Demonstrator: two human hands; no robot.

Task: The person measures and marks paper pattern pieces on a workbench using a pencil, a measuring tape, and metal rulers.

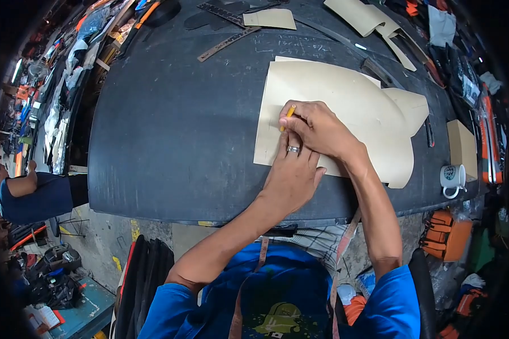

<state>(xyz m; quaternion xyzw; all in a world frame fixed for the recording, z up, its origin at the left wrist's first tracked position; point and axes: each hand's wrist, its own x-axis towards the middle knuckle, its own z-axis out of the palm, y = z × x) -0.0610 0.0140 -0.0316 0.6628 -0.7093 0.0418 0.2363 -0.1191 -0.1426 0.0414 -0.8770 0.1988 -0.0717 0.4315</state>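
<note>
A person in a blue shirt [398, 296] works at a dark table [169, 130], both hands close together over a sheet of tan paper [333, 85] that lies on the right half of the tabletop, its right side curling upward. The right hand [324, 133] pinches a yellow pencil [290, 111] between thumb and fingers, its lower end pointing down at the paper near the left edge. The left hand [292, 179] rests palm down, fingers stretched forward over the sheet, with a ring [293, 149] on one finger; its fingertips lie just below the pencil, and whether the two hands touch cannot be told. A white mug [451, 176] stands right of the paper, near a cardboard box [461, 150]. Toward the far edge lie an angled ruler [230, 45] and a small piece of card [270, 18] over its end. A measuring tape [262, 254] hangs down the person's front.
</note>
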